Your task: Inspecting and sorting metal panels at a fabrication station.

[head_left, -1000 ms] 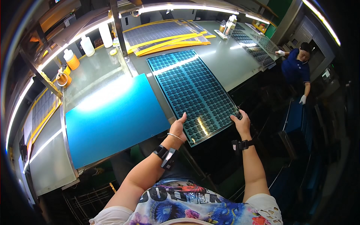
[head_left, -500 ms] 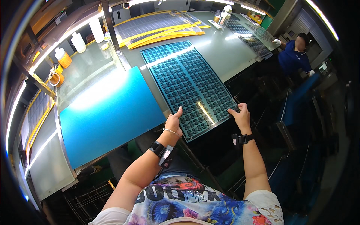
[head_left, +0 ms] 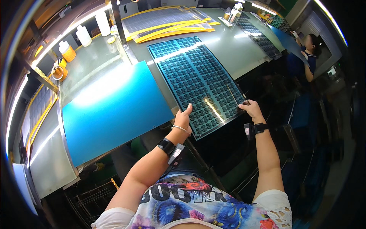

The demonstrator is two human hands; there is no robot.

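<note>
A blue-green patterned sheet (head_left: 204, 82), with rows of dark round shapes, spans from the tabletop out over its near edge. My left hand (head_left: 184, 118) grips its near left edge, thumb on top. At its near right edge, my right hand (head_left: 252, 110) pinches the rim between thumb and fingers. The sheet's far end rests on or just above the table; I cannot tell which. A bright light streak reflects off its surface. To the left of my left hand lies a plain blue sheet (head_left: 118, 114), untouched.
Yellow-edged screens (head_left: 164, 23) are stacked at the back. White bottles (head_left: 83, 36) and orange tape rolls (head_left: 59, 71) stand on the left table, near an upright post (head_left: 117, 23). At far right, a co-worker (head_left: 310, 57) holds a blue sheet. More patterned sheets (head_left: 259, 38) lie back right.
The whole view has shifted slightly, and my hands with the patterned sheet appear a little farther right and up. The co-worker has raised a blue sheet over the far table. My grip is unchanged.
</note>
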